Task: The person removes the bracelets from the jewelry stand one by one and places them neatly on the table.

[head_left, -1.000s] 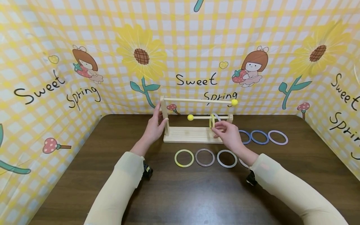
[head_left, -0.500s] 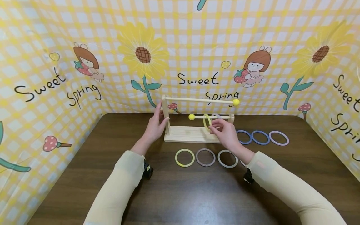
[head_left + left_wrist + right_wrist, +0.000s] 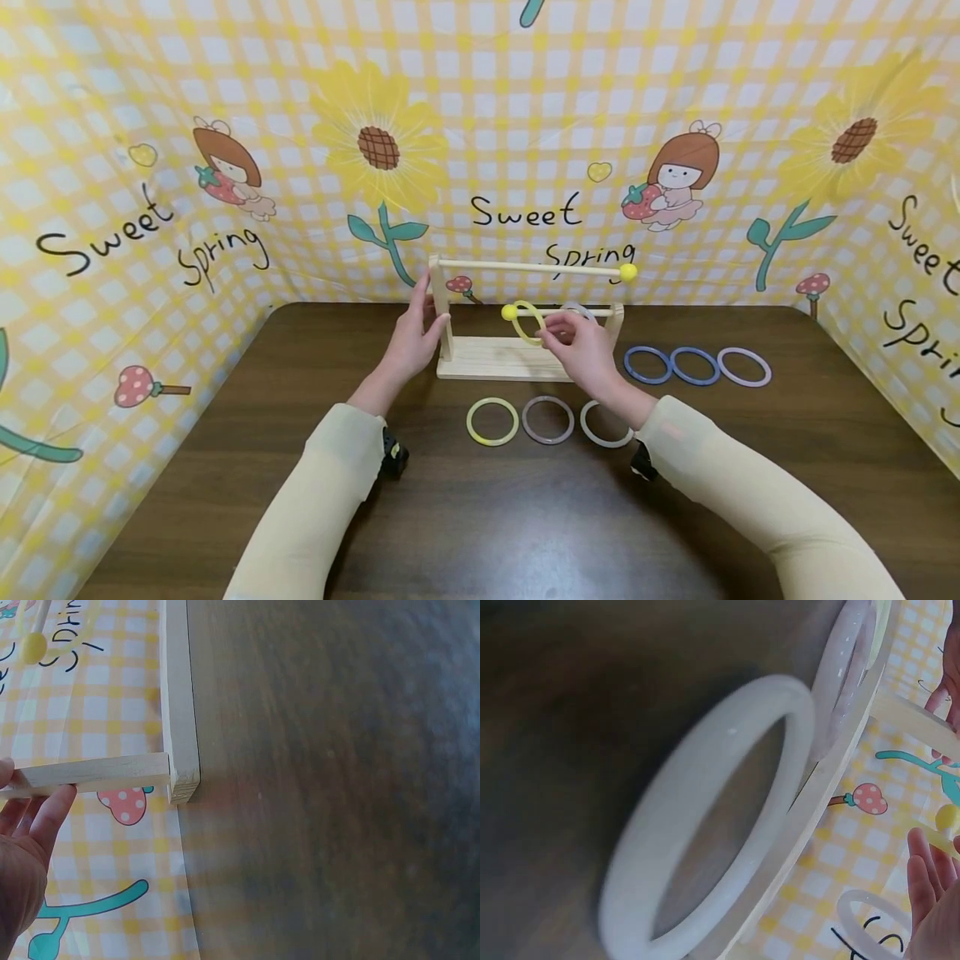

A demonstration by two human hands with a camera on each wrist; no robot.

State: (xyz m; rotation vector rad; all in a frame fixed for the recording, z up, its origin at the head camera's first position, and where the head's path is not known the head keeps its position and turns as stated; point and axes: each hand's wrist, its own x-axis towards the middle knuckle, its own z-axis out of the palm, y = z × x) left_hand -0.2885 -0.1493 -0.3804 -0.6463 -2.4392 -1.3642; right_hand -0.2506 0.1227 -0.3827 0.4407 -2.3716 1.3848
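Observation:
In the head view my left hand [image 3: 408,337] grips the left upright post [image 3: 441,304] of a wooden ring stand [image 3: 502,358], thumb on the near side. My right hand [image 3: 581,346] pinches a yellow ring [image 3: 529,323] by its lower right edge. That ring is tilted at the left end of the stand's lower rod [image 3: 555,313], close to the yellow ball [image 3: 509,312]; whether the rod runs through it I cannot tell. A pale ring [image 3: 576,308] hangs on the same rod near the right post, partly hidden by my hand. The upper rod [image 3: 528,267] carries no ring.
On the table [image 3: 480,517], a yellow ring [image 3: 492,422], a greyish-purple ring [image 3: 547,419] and a white ring [image 3: 603,423] lie before the stand. Two blue rings [image 3: 693,367] and a lilac ring [image 3: 744,367] lie to its right. Patterned cloth [image 3: 540,100] stands behind.
My right hand has moved left along the lower rod, bringing the yellow ring to the ball end. The pale ring stays near the right post. My left hand keeps its hold.

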